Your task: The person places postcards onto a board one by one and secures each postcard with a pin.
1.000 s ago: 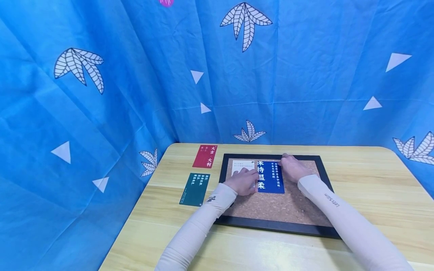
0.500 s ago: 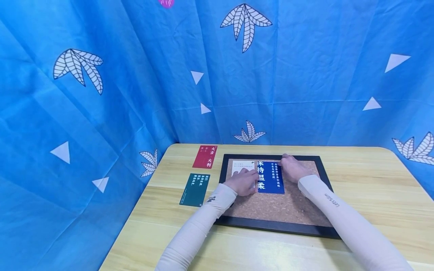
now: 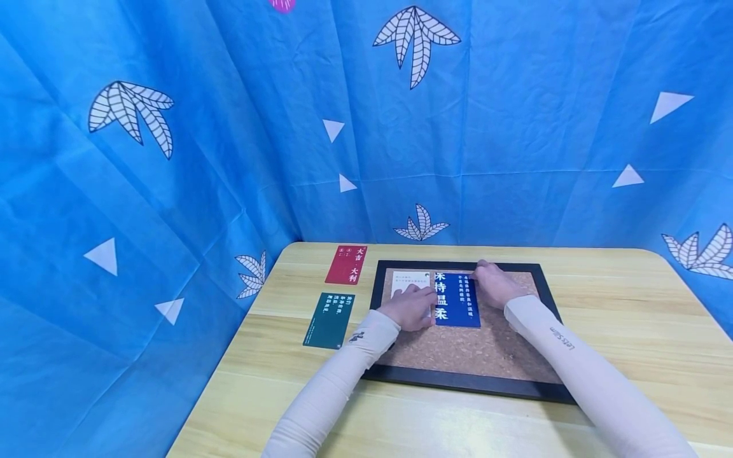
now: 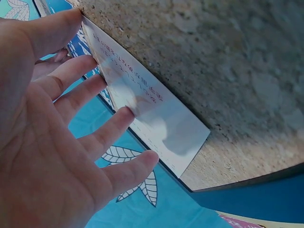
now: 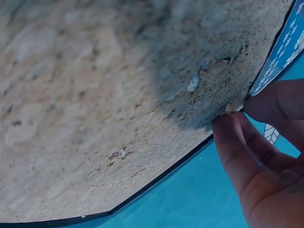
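A blue card (image 3: 458, 305) with white characters lies on the cork board (image 3: 458, 350), just right of a white card (image 3: 412, 277). My left hand (image 3: 409, 307) rests over the white card, fingers spread; in the left wrist view its fingertips (image 4: 126, 111) reach the seam between the two cards. At the blue card's upper right corner is my right hand (image 3: 495, 283). The right wrist view shows its thumb at the corner and bent fingers (image 5: 228, 130) close beside it, against the cork. Whether something small sits between them is hidden.
A black frame (image 3: 458, 380) borders the cork board on the light wooden table (image 3: 624, 299). Left of it lie a red card (image 3: 346, 264) and a dark green card (image 3: 329, 321). A blue curtain (image 3: 515, 127) with leaf prints hangs behind the table.
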`<action>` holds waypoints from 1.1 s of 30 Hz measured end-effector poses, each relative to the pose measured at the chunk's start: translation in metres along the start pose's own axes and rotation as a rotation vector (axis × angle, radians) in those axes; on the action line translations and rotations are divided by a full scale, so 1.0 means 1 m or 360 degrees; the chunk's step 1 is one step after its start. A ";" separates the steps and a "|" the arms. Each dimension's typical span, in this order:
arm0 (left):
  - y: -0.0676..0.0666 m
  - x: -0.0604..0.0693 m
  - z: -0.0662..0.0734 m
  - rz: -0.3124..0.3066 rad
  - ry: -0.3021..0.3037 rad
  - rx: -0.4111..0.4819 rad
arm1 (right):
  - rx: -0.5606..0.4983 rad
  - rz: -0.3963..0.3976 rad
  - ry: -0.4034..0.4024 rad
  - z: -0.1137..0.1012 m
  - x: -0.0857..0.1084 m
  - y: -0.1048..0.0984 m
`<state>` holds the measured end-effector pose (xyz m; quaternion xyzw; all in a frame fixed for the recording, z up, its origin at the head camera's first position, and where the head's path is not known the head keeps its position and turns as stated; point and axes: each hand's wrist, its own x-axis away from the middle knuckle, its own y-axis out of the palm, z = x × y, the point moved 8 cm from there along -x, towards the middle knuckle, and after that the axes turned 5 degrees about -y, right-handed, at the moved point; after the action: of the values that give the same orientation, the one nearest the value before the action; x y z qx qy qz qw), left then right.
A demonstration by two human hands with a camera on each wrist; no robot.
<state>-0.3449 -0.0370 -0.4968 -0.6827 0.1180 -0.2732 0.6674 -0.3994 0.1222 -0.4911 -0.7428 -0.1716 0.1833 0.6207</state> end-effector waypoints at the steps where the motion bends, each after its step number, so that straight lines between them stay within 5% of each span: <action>1: 0.000 0.000 0.000 -0.0001 -0.0001 -0.0002 | -0.0005 0.0001 0.0001 0.000 0.000 0.000; 33: 0.001 0.001 0.000 -0.0008 -0.0009 -0.0003 | -0.0165 -0.0021 -0.0010 0.001 0.008 -0.007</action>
<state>-0.3443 -0.0377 -0.4981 -0.6844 0.1147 -0.2727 0.6664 -0.3931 0.1285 -0.4846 -0.7722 -0.1877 0.1723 0.5821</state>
